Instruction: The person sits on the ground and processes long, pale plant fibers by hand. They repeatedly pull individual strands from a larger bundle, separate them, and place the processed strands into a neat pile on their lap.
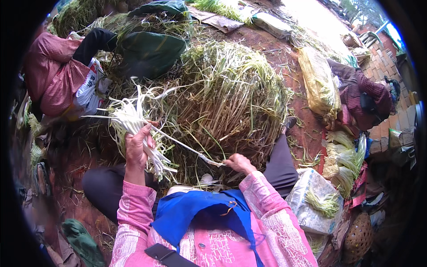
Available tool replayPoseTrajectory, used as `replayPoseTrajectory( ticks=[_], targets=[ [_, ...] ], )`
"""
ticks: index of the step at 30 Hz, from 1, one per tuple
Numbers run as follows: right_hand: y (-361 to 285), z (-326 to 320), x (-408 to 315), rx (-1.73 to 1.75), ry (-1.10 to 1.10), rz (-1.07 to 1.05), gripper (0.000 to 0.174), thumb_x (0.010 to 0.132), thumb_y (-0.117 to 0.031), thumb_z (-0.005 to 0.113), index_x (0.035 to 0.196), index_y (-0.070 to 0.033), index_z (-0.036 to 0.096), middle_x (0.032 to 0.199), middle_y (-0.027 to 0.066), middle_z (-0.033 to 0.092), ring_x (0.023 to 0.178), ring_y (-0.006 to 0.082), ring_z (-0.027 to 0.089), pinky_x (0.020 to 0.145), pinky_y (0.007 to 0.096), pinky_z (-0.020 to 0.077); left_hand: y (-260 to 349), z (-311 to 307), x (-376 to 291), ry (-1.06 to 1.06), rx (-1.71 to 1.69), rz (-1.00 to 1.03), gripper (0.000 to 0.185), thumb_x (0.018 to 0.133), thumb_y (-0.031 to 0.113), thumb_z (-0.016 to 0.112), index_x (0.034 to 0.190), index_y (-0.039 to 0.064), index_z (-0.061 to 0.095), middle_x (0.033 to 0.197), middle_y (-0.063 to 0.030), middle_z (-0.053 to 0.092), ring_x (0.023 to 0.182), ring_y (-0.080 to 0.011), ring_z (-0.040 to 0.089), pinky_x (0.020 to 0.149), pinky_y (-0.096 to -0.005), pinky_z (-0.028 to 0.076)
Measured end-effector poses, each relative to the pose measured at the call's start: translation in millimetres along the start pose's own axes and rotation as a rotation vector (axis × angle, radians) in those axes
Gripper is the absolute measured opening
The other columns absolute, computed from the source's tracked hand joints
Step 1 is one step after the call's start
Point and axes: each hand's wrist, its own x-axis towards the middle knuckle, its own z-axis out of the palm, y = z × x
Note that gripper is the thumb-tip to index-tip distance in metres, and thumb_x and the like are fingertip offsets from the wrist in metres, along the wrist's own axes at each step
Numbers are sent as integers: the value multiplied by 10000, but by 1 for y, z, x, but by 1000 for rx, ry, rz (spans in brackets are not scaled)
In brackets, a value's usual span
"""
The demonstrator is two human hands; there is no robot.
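Observation:
A bundle of pale, slender plant stalks [134,115], like blanched chives, is gripped in my left hand [138,145]. One long white stalk [181,143] stretches from near that hand down to my right hand [239,163], whose closed fingers pinch its brownish end. Beyond both hands lies a large heap of uncleaned stalks [227,106] with dry brown lower parts and green-yellow leaves. Loose leaves lie about my lap, below the heap.
A person in a checked shirt [53,70] sits at upper left, beside a dark green sack [150,51]. Another person [367,96] is at right behind a yellow sack [317,80]. Sorted pale bundles [342,160] and a white sack [313,200] lie to my right, near a woven basket [358,235].

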Motion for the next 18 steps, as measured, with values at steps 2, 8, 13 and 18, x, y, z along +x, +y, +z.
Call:
replayPoseTrajectory(
  ticks=[2, 8, 13, 18],
  targets=[
    [-22, -28, -12, 140, 69, -120, 397, 776, -439, 548, 935, -87, 642, 913, 123, 624, 894, 287, 582, 753, 373, 455, -3, 1, -2, -5, -15, -21, 62, 821, 34, 538, 875, 9, 558, 825, -130, 628, 404, -66, 465, 365, -207, 403],
    [-125, -41, -24, 524, 220, -860, 425, 746, -237, 670, 1115, -68, 544, 1200, 122, 476, 1012, 216, 523, 870, 326, 424, -12, 5, -1, -4, 10, -111, 55, 814, 23, 542, 867, 17, 555, 826, -114, 626, 392, -73, 458, 364, -218, 408],
    [-131, 7, -15, 279, -125, -643, 198, 843, -228, 559, 922, -53, 607, 807, 82, 612, 773, 185, 587, 739, 302, 465, -3, -1, 3, 21, -136, -82, 104, 816, 51, 560, 905, 9, 524, 853, -149, 622, 447, -97, 495, 393, -221, 441],
    [-135, 1, -27, 712, -279, -604, 326, 898, -281, 465, 755, -15, 588, 631, 32, 606, 574, 88, 577, 507, 222, 448, -39, 20, -13, 82, 68, -139, 146, 797, 73, 605, 901, 15, 520, 785, -112, 612, 616, -142, 575, 436, -226, 481]
  ],
)
